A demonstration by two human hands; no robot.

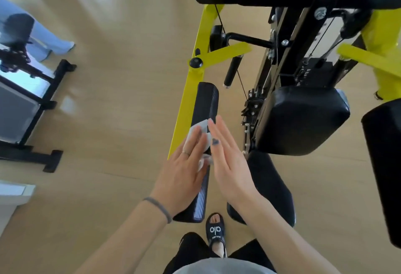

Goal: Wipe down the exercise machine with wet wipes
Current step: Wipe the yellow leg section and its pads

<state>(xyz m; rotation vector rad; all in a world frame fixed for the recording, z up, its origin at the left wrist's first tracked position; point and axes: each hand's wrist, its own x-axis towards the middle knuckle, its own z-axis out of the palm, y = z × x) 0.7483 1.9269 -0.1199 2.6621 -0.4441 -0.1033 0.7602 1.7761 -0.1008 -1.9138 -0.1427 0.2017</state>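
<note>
At the centre of the frame the left hand [184,166] presses a wet wipe [200,134] flat against the long black arm pad [205,108] of the exercise machine [299,119], its fingers [194,141] straight and close together on the cloth. The right hand [230,161] lies just beside it with fingers straight and together, holding nothing (whether it touches the pad cannot be told). To wipe well, I judge the left palm should keep even pressure and run lengthwise toward the pad's upper end, covering both edges.
</note>
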